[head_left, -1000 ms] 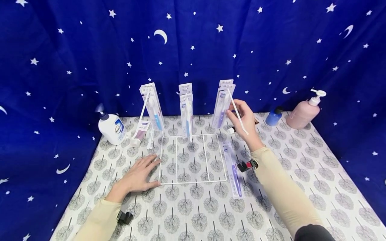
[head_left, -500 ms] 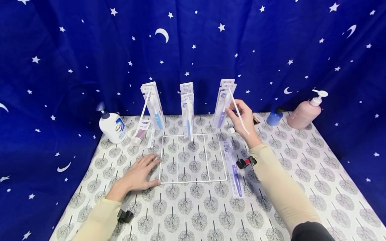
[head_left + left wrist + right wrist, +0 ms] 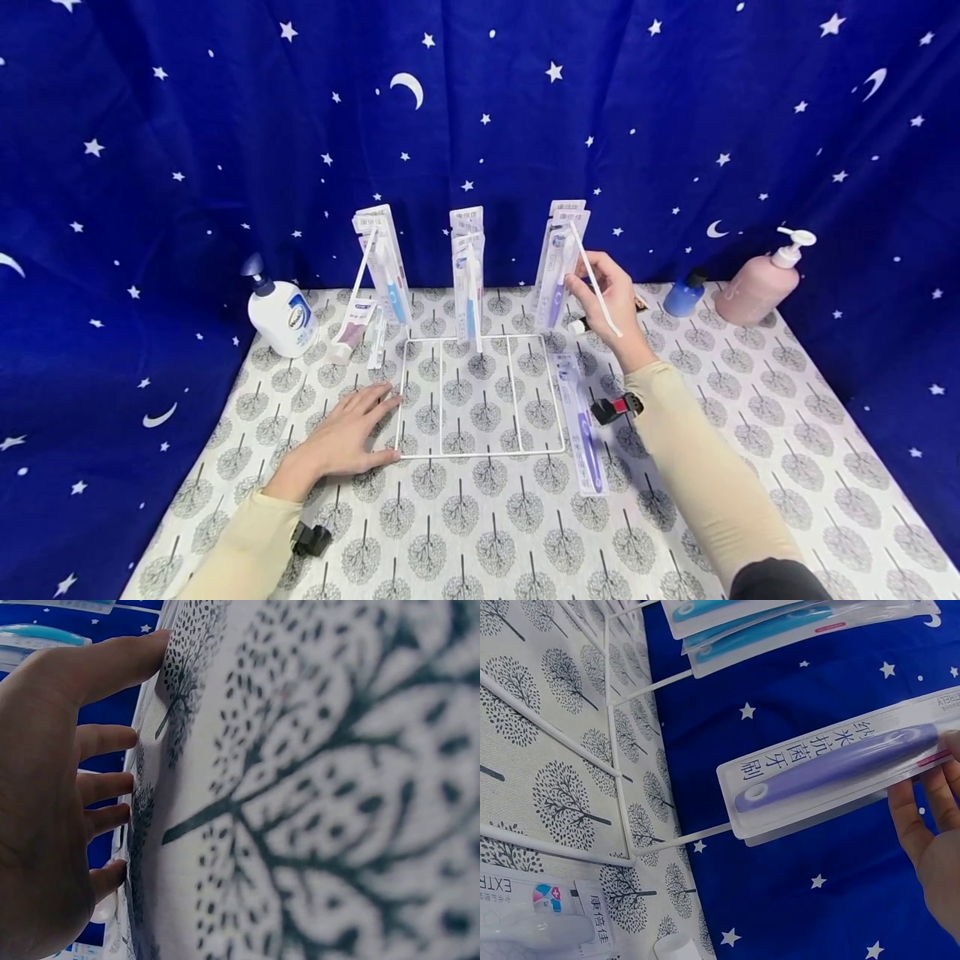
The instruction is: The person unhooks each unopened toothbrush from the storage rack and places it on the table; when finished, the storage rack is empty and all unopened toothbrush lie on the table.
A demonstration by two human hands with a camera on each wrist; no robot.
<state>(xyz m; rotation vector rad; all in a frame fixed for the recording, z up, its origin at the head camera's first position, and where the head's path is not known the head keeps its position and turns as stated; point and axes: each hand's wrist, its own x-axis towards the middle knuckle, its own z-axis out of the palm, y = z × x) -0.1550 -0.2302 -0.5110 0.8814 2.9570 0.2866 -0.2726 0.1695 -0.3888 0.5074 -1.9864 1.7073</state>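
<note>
A white wire display rack point(image 3: 480, 455) stands on the table, with packaged toothbrushes hanging from its prongs. Fingers of my left hand point(image 3: 347, 437) spread loosely and touch the left side of the rack's base. In the left wrist view, the left hand point(image 3: 45, 787) lies with fingers apart, holding nothing. My right hand point(image 3: 611, 292) pinches the edge of a purple packaged toothbrush point(image 3: 557, 279) on the right prong. In the right wrist view, thumb and fingers of the right hand point(image 3: 937, 840) grip the purple packaged toothbrush point(image 3: 832, 769); another package lies behind it.
Blue packaged toothbrushes hang at left point(image 3: 386, 267) and middle point(image 3: 465, 275). Another purple packaged toothbrush point(image 3: 581, 429) lies right of the rack. Around stand a white pump bottle point(image 3: 281, 317), a toothpaste tube point(image 3: 352, 329), a blue bottle point(image 3: 682, 296) and a pink pump bottle point(image 3: 757, 287).
The lower end of the pinched purple package has shifted slightly toward me and to the right, along with the right hand. The left hand stays in place.
</note>
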